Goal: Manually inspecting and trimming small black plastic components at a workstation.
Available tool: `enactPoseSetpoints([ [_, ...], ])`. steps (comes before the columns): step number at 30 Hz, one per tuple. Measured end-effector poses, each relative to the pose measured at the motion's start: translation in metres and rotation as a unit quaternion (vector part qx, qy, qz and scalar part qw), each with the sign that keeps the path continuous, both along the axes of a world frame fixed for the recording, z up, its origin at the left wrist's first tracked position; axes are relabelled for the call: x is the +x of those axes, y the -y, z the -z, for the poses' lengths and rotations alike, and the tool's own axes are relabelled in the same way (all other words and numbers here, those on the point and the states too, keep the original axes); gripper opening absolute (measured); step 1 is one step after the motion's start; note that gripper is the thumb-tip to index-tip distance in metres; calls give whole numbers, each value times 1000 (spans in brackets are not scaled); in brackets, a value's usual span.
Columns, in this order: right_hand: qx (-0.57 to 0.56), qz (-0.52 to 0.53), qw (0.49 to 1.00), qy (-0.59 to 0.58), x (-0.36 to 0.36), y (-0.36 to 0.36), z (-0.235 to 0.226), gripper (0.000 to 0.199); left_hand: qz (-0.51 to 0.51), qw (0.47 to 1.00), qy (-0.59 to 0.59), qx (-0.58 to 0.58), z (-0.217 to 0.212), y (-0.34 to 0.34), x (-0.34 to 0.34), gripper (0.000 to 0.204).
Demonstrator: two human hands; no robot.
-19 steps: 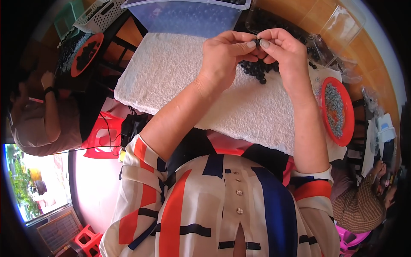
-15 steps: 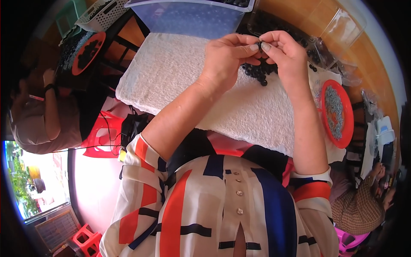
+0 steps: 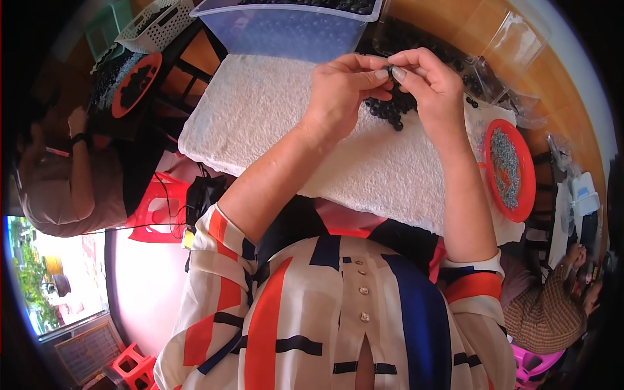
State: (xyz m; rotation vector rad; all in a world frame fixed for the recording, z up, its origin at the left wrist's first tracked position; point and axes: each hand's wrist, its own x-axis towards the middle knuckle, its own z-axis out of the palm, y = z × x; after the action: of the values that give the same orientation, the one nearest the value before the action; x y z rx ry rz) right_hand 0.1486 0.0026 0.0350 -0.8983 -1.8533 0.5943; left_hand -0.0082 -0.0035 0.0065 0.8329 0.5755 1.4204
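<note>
My left hand point(image 3: 341, 91) and my right hand point(image 3: 429, 81) meet above the far side of a white towel point(image 3: 260, 110). Thumbs and fingertips of both are pinched around one small black round part point(image 3: 390, 70), mostly covered by the fingers. Just under and behind the hands lies a pile of similar small black round parts point(image 3: 388, 112), partly hidden by them. To the right of my right forearm, a red plate point(image 3: 528, 195) holds many tiny silvery-grey pieces point(image 3: 505, 166), too small to make out.
Beyond the towel stand a translucent bluish bin point(image 3: 286, 32) of black parts and a clear tray point(image 3: 403, 39) with more. At left, a co-worker point(image 3: 71, 175) sits near a red plate point(image 3: 155, 78) and a white basket point(image 3: 159, 29). Another person point(image 3: 546, 309) sits at right.
Both hands stay together on the small black part, with only slight shifts of the fingers. The whole view has moved a little.
</note>
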Motion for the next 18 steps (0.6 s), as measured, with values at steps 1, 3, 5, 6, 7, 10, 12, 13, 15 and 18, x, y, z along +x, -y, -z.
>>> enactPoseSetpoints([
  [1,-1,1,1000,0,1,0,2,12,0,1000,-1,-9,0,1,0,13],
  [3,-1,2,1000,0,1,0,0,12,1,1000,-2,-15,-1,0,0,13],
  [5,-20,3,1000,-18,-2,3,-3,14,0,1000,-11,-1,-3,1,-2,12],
  [6,-20,4,1000,-18,-2,4,-3,14,0,1000,-11,-1,-2,2,-2,12],
  [7,-58,3,998,-34,-2,5,-2,14,-1,1000,-11,-3,0,2,-1,13],
  [10,-112,-1,992,-50,-2,4,-7,15,1,1000,-13,3,-2,0,-2,14],
  [12,-132,-4,990,-50,-2,6,-9,15,4,1000,-17,8,-3,2,-2,14],
  [13,-122,-6,990,-72,-3,6,-8,14,5,1000,-9,5,-3,2,-1,14],
  [15,-114,-7,989,-96,-5,5,-6,13,7,1000,-2,1,-1,1,-2,14],
  [18,-106,1,988,-111,-5,5,-7,12,-1,1000,-5,8,-2,1,-1,14],
])
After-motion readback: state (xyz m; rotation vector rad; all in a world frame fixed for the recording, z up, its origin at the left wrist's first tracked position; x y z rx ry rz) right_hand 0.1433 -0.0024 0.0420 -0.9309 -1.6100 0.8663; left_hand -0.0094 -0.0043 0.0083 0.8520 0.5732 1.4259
